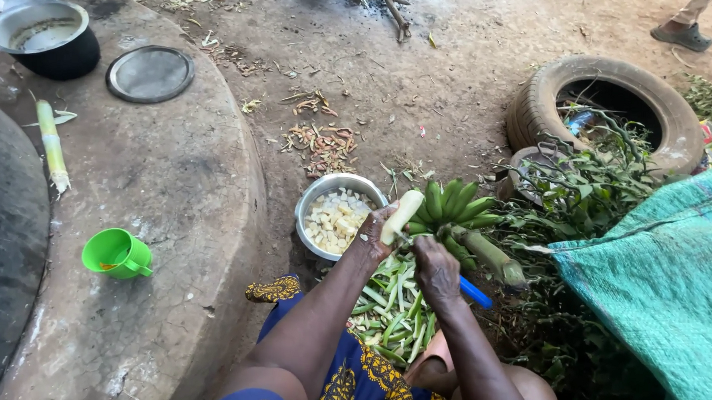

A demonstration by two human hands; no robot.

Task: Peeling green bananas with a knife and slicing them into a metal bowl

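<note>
Head view | right hand hides knife blade | blue handle shows

Both forearms reach forward from the bottom of the view, bare from the elbow down, and converge toward the middle. The left arm runs up from the lower left on a steep slant, its wrist bent a little inward. The left hand is curled, fingers wrapped in a closed grip, thumb side turned up and the back of the hand facing left. The right arm comes up from the lower right, its elbow lower and nearer the body. The right hand sits just beside and slightly below the left, knuckles up, fingers folded down in a tight grip. The two hands are almost touching.
</note>
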